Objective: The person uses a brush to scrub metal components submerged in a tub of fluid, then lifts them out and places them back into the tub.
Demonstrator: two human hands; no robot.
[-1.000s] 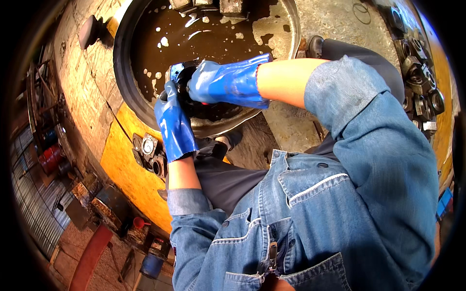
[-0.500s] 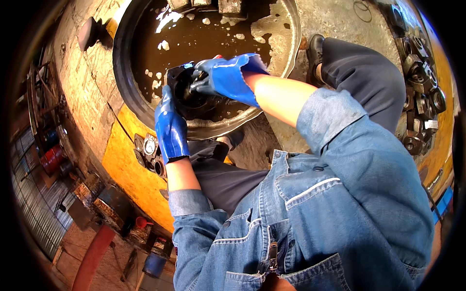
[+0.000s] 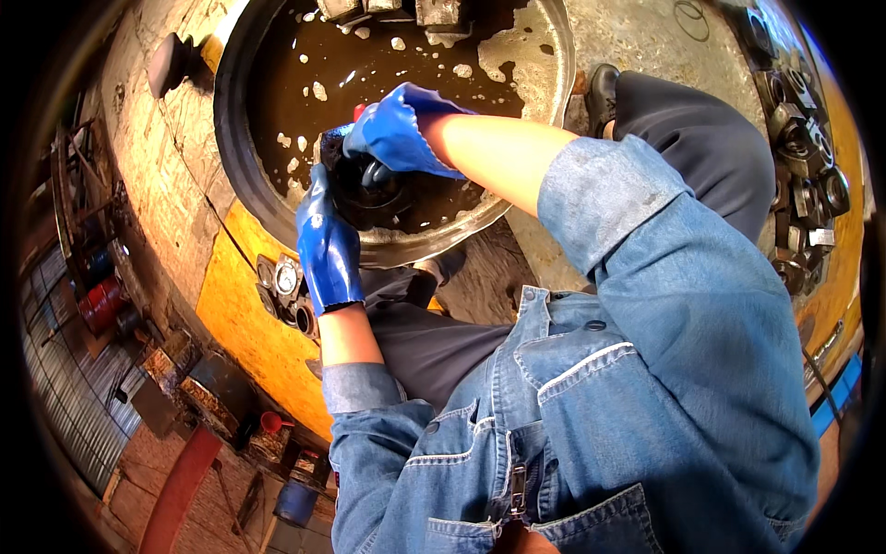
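Note:
Both my hands wear blue rubber gloves and work over a round metal basin of murky brown liquid. My left hand grips the near left side of a dark, wet metal part with a wide round opening, held low at the basin's near rim. My right hand is curled, its fingers reaching down into that opening. A small red tip shows above the right glove; what it belongs to is hidden by the hand. The lower edge of the part blends into the dark liquid.
Grey metal blocks sit at the basin's far side. Several small metal parts lie on a yellow board to the left of my leg. Many dark metal parts are piled at the right. My shoe rests beside the basin.
My right hand has shifted slightly left and its fingers have gone deeper into the part's opening, with the wrist raised. The left hand has barely moved and keeps its grip.

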